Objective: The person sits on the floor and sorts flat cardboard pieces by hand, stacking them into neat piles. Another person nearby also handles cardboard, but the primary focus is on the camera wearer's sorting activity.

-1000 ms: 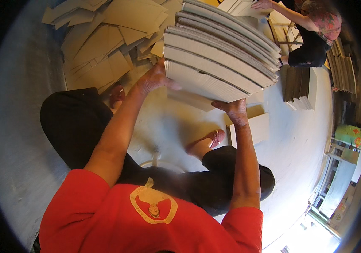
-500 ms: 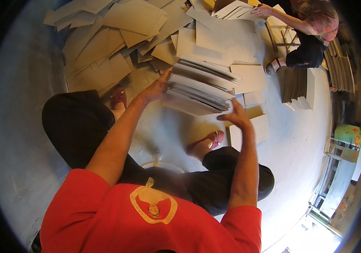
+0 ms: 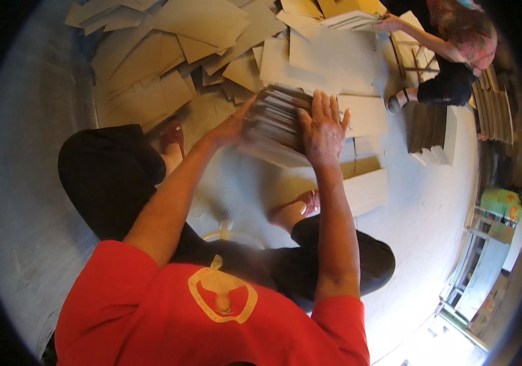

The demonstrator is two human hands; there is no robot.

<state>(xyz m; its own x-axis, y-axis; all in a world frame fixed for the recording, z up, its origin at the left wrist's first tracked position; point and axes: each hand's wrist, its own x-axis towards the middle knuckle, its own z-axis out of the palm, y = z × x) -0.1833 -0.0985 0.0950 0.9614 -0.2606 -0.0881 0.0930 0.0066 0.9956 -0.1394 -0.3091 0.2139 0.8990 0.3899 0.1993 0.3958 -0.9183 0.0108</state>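
A thick stack of cardboard sheets (image 3: 276, 125) is held up between my knees, its layered edges facing up and blurred by motion. My left hand (image 3: 232, 128) grips the stack's left side, with its fingertips partly hidden behind the cardboard. Against the right end of the stack lies my right hand (image 3: 324, 131), palm down, fingers stretched out and somewhat apart. Just beyond the stack, flat pale cardboard sheets (image 3: 361, 114) rest on the floor.
A large loose pile of cardboard sheets (image 3: 203, 24) spreads across the far left floor. At the upper right another person (image 3: 450, 43) handles several sheets. An upright bundle of cardboard (image 3: 429, 131) stands near that person's foot. My shoes (image 3: 172, 135) flank the work area.
My right hand has moved from below the stack's right corner up onto its right end, fingers now extended. The stack has shifted and turned slightly; my left hand stays on its left side.
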